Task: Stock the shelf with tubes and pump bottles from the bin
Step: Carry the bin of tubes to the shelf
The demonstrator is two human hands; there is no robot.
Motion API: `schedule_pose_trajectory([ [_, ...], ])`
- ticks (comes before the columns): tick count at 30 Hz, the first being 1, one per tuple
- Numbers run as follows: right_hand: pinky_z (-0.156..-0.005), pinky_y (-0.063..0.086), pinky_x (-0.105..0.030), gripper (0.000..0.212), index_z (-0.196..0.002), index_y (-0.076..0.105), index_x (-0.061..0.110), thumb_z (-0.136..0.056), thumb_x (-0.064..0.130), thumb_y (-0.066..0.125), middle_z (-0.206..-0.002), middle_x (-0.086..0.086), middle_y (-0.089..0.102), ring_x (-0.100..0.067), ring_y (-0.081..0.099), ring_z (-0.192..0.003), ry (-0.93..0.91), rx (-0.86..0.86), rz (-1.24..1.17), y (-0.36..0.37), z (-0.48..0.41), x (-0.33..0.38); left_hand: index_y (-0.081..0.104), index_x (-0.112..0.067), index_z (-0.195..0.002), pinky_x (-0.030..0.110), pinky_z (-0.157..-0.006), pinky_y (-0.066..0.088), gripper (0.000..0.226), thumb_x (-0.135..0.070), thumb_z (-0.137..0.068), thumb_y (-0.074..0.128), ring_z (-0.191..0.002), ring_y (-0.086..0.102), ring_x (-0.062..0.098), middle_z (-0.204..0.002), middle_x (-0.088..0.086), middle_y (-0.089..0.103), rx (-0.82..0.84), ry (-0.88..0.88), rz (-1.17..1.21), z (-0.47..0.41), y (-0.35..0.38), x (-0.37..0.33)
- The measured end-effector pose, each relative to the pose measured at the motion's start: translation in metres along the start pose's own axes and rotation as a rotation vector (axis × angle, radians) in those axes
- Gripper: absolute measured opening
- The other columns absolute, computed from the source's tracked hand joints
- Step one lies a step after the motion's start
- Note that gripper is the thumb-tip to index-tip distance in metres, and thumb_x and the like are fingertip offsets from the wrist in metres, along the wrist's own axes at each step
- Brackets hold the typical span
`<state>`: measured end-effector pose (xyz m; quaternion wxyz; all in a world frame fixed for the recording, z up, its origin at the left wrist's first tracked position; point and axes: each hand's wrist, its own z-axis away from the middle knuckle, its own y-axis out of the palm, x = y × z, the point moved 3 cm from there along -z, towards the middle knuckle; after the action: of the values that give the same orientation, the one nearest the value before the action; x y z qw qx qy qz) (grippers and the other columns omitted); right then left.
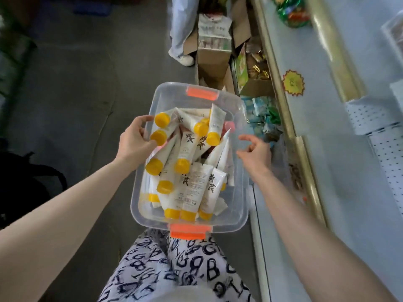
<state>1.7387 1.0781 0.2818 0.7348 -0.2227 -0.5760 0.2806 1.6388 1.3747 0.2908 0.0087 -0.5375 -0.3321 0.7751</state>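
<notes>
Bin: clear rectangular plastic bin [241,205], orange latch clips [201,94] on both short ends, mid-frame, held up over the grey floor [87,83].
Tubes: white squeeze tubes with yellow screw caps [192,188], loose pile inside the bin, crossing each other, caps pointing all ways. Black characters printed on several.
Pink item: something pink [229,125] in the bin's far right corner, mostly buried. I can't identify it.
Left hand: left hand [136,138] grips the bin's left rim, fingers curled over the edge, thumb inside next to two yellow caps.
Right hand: right hand [257,153] at the bin's right wall, fingers loosely bent, thumb and forefinger apart, nothing in them. I can't tell if it touches the wall.
Shelf: pale blue-grey shelf with a gold edge strip [327,131], right of the bin, running away from me.
Boxes: open brown cardboard boxes [210,59] with packets, beyond the bin's far end.
Other person: light trouser legs [181,29] beyond the bin, left of the boxes.
My legs: white trousers with black letter print [165,264], just under the bin's near end.
</notes>
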Motion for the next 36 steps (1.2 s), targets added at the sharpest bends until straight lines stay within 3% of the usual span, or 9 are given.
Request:
schedule_pose_trajectory([
  [5,-0.062,0.048,-0.032,0.046,-0.095,0.064,0.037,-0.072,-0.003,0.067,-0.061,0.005,0.047,-0.01,0.045,-0.054,0.15,-0.108,-0.048,-0.004,-0.048,-0.015,0.05,-0.034,-0.126,0.024,-0.054,0.042,0.057,-0.037,-0.076,0.077,-0.069,0.055,0.013,-0.08,-0.001,0.059,0.174,0.089,-0.109,-0.09,0.042,-0.039],
  [8,-0.064,0.048,-0.034,0.047,-0.094,0.062,0.038,-0.073,-0.003,0.066,-0.064,0.003,0.049,-0.01,0.045,-0.056,0.224,-0.167,-0.062,-0.016,-0.084,-0.032,0.054,-0.031,-0.123,0.024,-0.053,0.04,0.049,-0.032,-0.079,0.075,-0.063,0.051,0.012,-0.072,-0.003,0.053,0.278,0.158,-0.187,-0.137,0.084,-0.063],
  [12,-0.058,0.04,-0.025,0.041,-0.102,0.059,0.032,-0.081,-0.004,0.062,-0.064,0.004,0.042,-0.011,0.042,-0.057,0.318,-0.208,-0.028,-0.032,-0.122,-0.058,0.055,-0.031,-0.123,0.029,-0.054,0.039,0.047,-0.02,-0.08,0.07,-0.061,0.047,0.012,-0.068,-0.004,0.047,0.392,0.186,-0.242,-0.189,0.149,-0.082],
  [16,-0.055,0.037,-0.029,0.038,-0.109,0.052,0.025,-0.084,-0.003,0.059,-0.061,0.002,0.039,-0.013,0.041,-0.054,0.436,-0.288,0.008,-0.048,-0.143,-0.09,0.055,-0.033,-0.12,0.031,-0.057,0.042,0.052,-0.003,-0.077,0.059,-0.061,0.049,0.013,-0.068,-0.002,0.05,0.559,0.209,-0.302,-0.225,0.215,-0.094],
  [23,-0.051,0.035,-0.02,0.031,-0.117,0.041,0.019,-0.092,0.004,0.052,-0.069,0.001,0.048,-0.011,0.05,-0.059,0.666,-0.327,-0.003,-0.052,-0.165,-0.139,0.054,-0.036,-0.104,0.027,-0.053,0.037,0.047,0.0,-0.074,0.059,-0.064,0.047,0.012,-0.07,-0.01,0.048,0.814,0.264,-0.377,-0.267,0.311,-0.111],
  [27,-0.049,0.033,-0.027,0.027,-0.119,0.037,0.017,-0.096,0.005,0.046,-0.069,-0.002,0.049,-0.016,0.051,-0.058,0.793,-0.297,-0.023,-0.038,-0.168,-0.162,0.052,-0.037,-0.101,0.029,-0.053,0.041,0.046,-0.002,-0.072,0.062,-0.066,0.051,0.016,-0.074,-0.006,0.052,0.931,0.324,-0.448,-0.279,0.344,-0.107],
  [33,-0.053,0.041,-0.03,0.026,-0.116,0.036,0.021,-0.097,0.004,0.041,-0.072,-0.004,0.049,-0.02,0.052,-0.06,0.916,-0.319,-0.081,-0.022,-0.171,-0.172,0.051,-0.031,-0.103,0.031,-0.06,0.04,0.042,-0.007,-0.071,0.065,-0.07,0.052,0.021,-0.079,0.0,0.054,1.025,0.438,-0.535,-0.288,0.357,-0.093],
  [36,-0.063,0.046,-0.034,0.028,-0.117,0.04,0.019,-0.094,0.002,0.041,-0.085,-0.009,0.056,-0.028,0.059,-0.076,0.94,-0.307,-0.053,-0.017,-0.173,-0.164,0.05,-0.024,-0.117,0.033,-0.074,0.043,0.05,-0.006,-0.074,0.067,-0.093,0.054,0.024,-0.102,0.0,0.055,1.012,0.557,-0.613,-0.291,0.352,-0.09],
])
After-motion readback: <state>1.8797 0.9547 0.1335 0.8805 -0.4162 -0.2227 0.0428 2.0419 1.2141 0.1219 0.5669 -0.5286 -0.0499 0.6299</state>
